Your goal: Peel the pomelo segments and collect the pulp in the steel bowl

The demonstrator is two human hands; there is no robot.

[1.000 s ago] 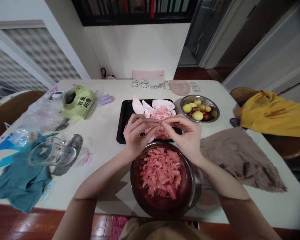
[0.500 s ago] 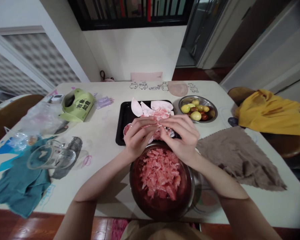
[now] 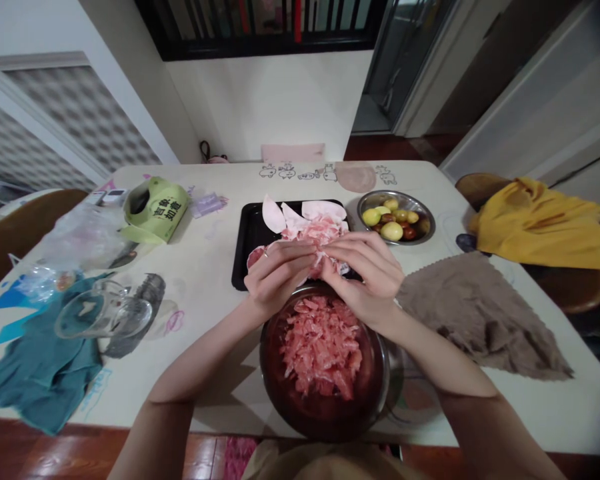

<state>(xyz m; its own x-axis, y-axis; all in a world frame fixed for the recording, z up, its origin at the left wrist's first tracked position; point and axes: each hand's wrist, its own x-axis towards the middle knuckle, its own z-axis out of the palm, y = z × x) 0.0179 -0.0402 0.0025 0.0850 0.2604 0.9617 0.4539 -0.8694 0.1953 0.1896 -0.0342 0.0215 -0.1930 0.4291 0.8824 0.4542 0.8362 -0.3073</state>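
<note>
My left hand [image 3: 281, 272] and my right hand [image 3: 369, 272] meet at the fingertips over the near edge of a black tray [image 3: 247, 235]. Between them they pinch a piece of pink pomelo [image 3: 322, 261], mostly hidden by the fingers. On the tray lie thick pale-pink peel pieces [image 3: 324, 211] and a heap of torn membrane [image 3: 316, 231]. Below my hands, close to my body, stands a steel bowl [image 3: 325, 427] holding a mound of loose red pomelo flesh [image 3: 323, 347].
Behind my right hand is a steel bowl of small green and brown fruit [image 3: 392, 231]. A brown cloth [image 3: 480, 320] lies to the right. Leftward are a glass pitcher [image 3: 105, 313], a teal cloth [image 3: 45, 373], a green printed package [image 3: 157, 210] and a clear plastic bag [image 3: 83, 233].
Both hands have shifted slightly, the right a little to the right and the left a little down and left. The fingertips still pinch the pomelo; the bowls and tray stay put.
</note>
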